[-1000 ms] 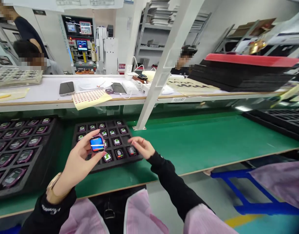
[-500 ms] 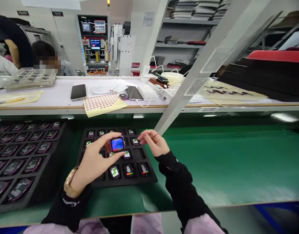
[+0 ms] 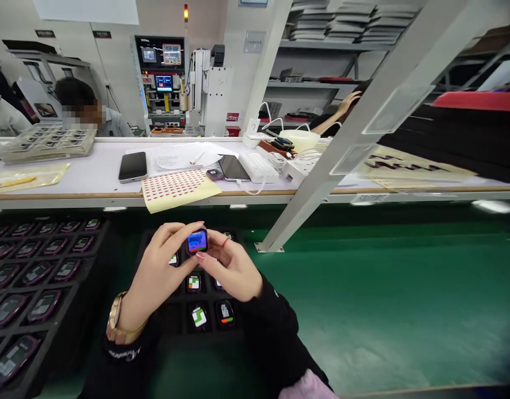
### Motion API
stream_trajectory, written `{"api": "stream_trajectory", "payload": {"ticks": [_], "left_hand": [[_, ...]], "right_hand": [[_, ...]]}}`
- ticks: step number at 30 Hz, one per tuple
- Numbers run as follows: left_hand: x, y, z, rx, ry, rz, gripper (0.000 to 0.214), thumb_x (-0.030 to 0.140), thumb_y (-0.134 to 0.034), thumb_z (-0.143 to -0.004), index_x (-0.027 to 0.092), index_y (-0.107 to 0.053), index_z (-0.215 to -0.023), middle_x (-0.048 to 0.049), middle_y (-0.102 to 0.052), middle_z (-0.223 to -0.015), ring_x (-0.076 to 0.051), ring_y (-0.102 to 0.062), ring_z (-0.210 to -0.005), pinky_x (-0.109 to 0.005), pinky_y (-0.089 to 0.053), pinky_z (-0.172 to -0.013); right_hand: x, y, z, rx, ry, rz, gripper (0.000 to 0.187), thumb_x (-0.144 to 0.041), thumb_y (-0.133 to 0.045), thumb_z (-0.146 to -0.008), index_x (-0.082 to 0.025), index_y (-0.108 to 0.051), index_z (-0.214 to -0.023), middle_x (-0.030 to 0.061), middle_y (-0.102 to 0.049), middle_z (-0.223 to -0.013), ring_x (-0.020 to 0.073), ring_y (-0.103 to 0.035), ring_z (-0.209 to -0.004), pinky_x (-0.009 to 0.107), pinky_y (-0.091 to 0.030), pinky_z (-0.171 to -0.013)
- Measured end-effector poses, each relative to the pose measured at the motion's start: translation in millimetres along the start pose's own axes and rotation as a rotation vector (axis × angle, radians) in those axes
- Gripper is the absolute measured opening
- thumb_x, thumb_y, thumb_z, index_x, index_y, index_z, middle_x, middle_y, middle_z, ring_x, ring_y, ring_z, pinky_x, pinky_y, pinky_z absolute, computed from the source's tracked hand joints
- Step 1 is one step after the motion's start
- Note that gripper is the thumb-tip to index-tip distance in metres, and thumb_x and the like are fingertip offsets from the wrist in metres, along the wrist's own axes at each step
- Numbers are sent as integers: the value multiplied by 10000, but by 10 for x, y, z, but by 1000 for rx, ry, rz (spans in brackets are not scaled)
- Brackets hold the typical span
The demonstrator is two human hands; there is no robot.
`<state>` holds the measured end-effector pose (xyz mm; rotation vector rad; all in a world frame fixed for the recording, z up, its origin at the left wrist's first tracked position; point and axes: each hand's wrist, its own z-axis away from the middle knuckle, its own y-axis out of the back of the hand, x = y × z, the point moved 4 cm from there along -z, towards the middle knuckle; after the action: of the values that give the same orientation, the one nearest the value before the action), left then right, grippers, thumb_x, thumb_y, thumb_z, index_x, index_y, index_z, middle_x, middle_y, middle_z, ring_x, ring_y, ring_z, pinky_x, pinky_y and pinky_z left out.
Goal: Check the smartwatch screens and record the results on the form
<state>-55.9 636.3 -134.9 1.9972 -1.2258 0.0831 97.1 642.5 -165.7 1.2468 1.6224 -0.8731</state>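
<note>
A smartwatch body with a lit blue and purple screen is held up above a black foam tray. My left hand grips it between thumb and fingers from the left, a gold wristwatch on that wrist. From the right, my right hand closes on the same smartwatch body, its thumb at the lower edge and its fingers at the side. Below, more smartwatch bodies with lit screens, such as one with a green and white display, sit in the tray's pockets, partly hidden by my hands.
A second black foam tray full of watch bodies lies left on the green bench. A slanted metal post rises at the right. The shelf behind holds phones, a red-dotted sticker sheet and cables. Other people are beyond.
My right hand has moved left from beside the tray and now grips the smartwatch body together with my left hand. The view has shifted slightly, and a person's arm appears behind the post.
</note>
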Motion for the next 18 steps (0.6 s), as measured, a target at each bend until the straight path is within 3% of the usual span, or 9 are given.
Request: {"api": "stream_trajectory", "payload": {"ticks": [4,18], "left_hand": [[5,-6,4,16,1,20,540,106,-687,-894,319,-585,-1379,5,-580,-1123,-112,-620,-1004,-218,-537,-931],[76,-80,-37,15,-7,-10,532,182,-716,-905,286,-566,-1405,18,-628,-1066,-89,-607,-874,-182,-512,-898]], "right_hand": [[-29,-54,-43,-21,39,-25,337,-296,-686,-874,-162,-661,-1183,83,-734,-1022,210,-690,-901,313,-589,-773],[-116,57,-42,-20,32,17,290,-298,-681,-861,-163,-705,-1116,69,-754,-990,219,-698,-892,338,-573,-798]]}}
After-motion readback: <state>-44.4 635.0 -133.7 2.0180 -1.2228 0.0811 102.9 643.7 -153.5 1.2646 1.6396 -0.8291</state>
